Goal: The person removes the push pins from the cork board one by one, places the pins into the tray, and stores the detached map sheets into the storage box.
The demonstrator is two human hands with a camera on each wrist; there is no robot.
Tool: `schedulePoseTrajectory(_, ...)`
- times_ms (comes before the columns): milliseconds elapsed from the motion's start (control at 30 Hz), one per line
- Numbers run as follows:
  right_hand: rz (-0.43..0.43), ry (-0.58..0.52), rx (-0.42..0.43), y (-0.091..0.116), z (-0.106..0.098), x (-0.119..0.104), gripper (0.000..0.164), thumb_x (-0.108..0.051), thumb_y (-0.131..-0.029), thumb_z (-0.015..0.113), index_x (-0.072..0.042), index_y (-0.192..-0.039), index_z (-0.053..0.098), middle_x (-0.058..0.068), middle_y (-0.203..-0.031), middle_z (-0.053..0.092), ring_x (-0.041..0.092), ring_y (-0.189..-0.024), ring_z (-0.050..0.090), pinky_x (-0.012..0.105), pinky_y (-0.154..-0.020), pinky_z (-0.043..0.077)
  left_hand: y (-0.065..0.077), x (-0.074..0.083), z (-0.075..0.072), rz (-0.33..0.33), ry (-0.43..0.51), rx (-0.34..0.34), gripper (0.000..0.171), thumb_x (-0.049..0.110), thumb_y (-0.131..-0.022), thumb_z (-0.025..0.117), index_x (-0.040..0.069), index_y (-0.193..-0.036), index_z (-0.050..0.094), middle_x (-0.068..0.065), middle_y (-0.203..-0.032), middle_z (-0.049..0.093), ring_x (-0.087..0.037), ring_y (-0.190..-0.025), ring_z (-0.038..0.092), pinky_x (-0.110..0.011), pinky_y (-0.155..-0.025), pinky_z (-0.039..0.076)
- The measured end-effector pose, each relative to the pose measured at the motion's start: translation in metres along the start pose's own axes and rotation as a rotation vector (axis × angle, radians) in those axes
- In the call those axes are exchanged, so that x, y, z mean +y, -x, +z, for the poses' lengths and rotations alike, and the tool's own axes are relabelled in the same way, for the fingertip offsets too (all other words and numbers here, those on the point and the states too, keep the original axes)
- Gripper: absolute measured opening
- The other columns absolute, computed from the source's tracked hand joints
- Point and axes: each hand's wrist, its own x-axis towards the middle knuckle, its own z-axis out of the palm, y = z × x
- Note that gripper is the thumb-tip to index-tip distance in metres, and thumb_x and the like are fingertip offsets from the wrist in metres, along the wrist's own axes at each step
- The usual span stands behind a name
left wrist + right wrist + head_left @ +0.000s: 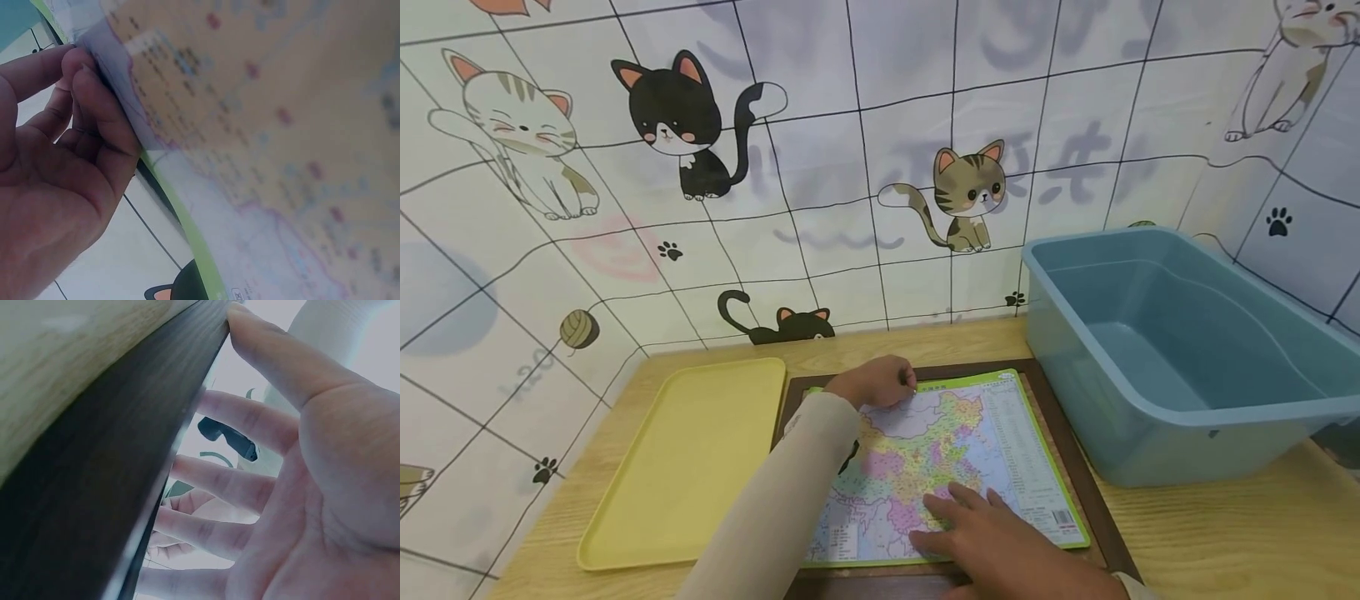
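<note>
Your right hand (1000,542) lies spread on the map (955,454) at five o'clock, probably steadying it; your left hand (876,382) curls at eleven; if pinching, I cannot tell.

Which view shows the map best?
Head: most of the map is in frame, though the left sleeve and right hand hide parts. Left wrist shows only a close, blurry section with green border. Right wrist: can't make out any map.

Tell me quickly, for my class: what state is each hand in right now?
Left hand: fingers curled at the top edge of the map; whether it grips anything cannot be told.
Right hand: open, spread over the map's lower part, holding nothing.
</note>
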Motion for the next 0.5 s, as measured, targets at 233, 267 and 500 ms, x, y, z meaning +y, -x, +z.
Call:
schedulePoseTrajectory(233,0.004,0.005,-0.007,0.0002,0.0014,-0.0001,0.058,-0.063,-0.081,0.069,-0.039,-0.133,0.061,0.003,-0.147,0.052,0.042,-0.133,0.051,0.065,-0.086,0.051,0.0023,0.0011,0.0016,-0.018,0.013,-0.005,0.012,0.022,-0.103,0.053,0.015,-0.099,0.061,-0.001,-0.091,0.060,-0.014,-0.073,0.053,-0.032,-0.070,0.044)
schedulePoseTrajectory(267,0.002,0.004,-0.007,0.0004,0.0013,-0.0003,0.058,-0.062,-0.081,0.069,-0.039,-0.133,0.061,0.003,-0.147,0.053,0.042,-0.132,0.051,0.065,-0.086,0.051,0.0027,0.0013,0.0019,-0.022,0.015,-0.007,0.012,0.022,-0.103,0.052,0.015,-0.099,0.061,-0.001,-0.091,0.060,-0.014,-0.073,0.052,-0.032,-0.070,0.044)
schedulePoseTrajectory(500,0.004,-0.026,-0.007,-0.0001,0.0008,-0.0001,0.059,-0.062,-0.081,0.070,-0.038,-0.134,0.061,0.003,-0.146,0.052,0.043,-0.132,0.050,0.067,-0.085,0.050,0.0038,0.0001,0.0024,-0.016,-0.003,0.008,0.014,0.024,-0.104,0.051,0.016,-0.099,0.062,-0.001,-0.095,0.060,-0.014,-0.075,0.053,-0.032,-0.070,0.044)
